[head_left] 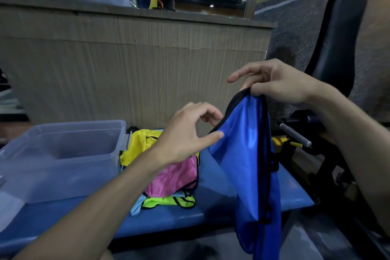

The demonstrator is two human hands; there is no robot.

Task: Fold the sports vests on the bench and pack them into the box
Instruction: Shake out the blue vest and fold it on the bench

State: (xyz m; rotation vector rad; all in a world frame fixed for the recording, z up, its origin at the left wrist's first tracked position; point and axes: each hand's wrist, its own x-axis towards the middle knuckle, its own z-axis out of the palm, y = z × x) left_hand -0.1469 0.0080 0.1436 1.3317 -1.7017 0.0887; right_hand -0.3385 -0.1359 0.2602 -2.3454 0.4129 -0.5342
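Slippery stuff, that blue vest [249, 154]: it hangs over the near right edge of the tabletop [211, 213], its top trim pinched by the right hand [280, 82], the left hand [190, 133] pinching the edge lower down, so it could slide loose and drop. Left arm covers part of the vest pile [168, 175]. The far-left clear box [63, 154] looks empty, hard to say.

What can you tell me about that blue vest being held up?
The blue vest is a shiny, thin, slippery-looking garment edged in black trim. It hangs lengthwise in the air above the blue bench, unfolded and draped in loose folds, its lower end dropping past the bench's front edge. The right hand grips its top edge, while the left hand pinches the black-trimmed edge lower down. Nothing else appears to touch it.
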